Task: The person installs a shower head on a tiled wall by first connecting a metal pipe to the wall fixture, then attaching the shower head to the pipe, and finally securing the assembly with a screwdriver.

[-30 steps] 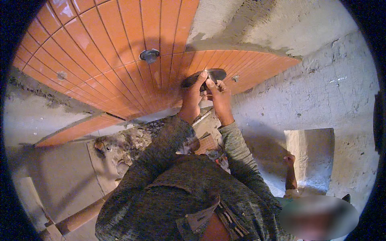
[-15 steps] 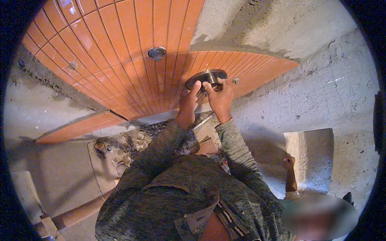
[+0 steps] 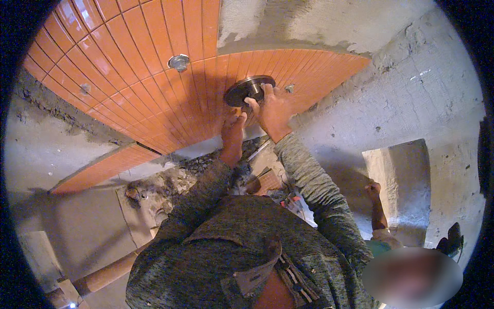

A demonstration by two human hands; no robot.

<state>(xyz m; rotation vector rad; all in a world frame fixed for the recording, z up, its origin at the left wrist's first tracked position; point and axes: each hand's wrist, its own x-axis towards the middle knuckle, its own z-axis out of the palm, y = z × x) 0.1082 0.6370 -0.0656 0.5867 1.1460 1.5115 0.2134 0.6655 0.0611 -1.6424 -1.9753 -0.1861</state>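
A round, dark metal plate with a shiny cylindrical collar (image 3: pixel 242 93) is against or just in front of the orange tiled wall (image 3: pixel 149 98); I cannot tell whether it touches the tiles. My right hand (image 3: pixel 274 113) grips it from the right, thumb and fingers at the collar. Just below the plate's lower edge is my left hand (image 3: pixel 232 135), its fingers curled and drawn together. Whatever those fingers hold, if anything, is hidden. Left of the plate, a grey round fitting (image 3: pixel 179 63) sits in a hole in the tiles, and a smaller fitting (image 3: pixel 289 88) shows to the right.
Rubble (image 3: pixel 154 193) lies on the floor at the wall's foot, with a tile piece (image 3: pixel 268 181) nearer me. A rough plastered wall (image 3: pixel 360 113) with a recess (image 3: pixel 409 180) rises on the right. Another person's raised hand (image 3: pixel 373 189) is beside the recess. A wooden pole (image 3: pixel 110 270) lies lower left.
My left hand has come off the plate's collar and dropped below its edge. My right hand keeps its grip. The whole view has shifted slightly, and the other person's hand appears a little higher relative to the recess.
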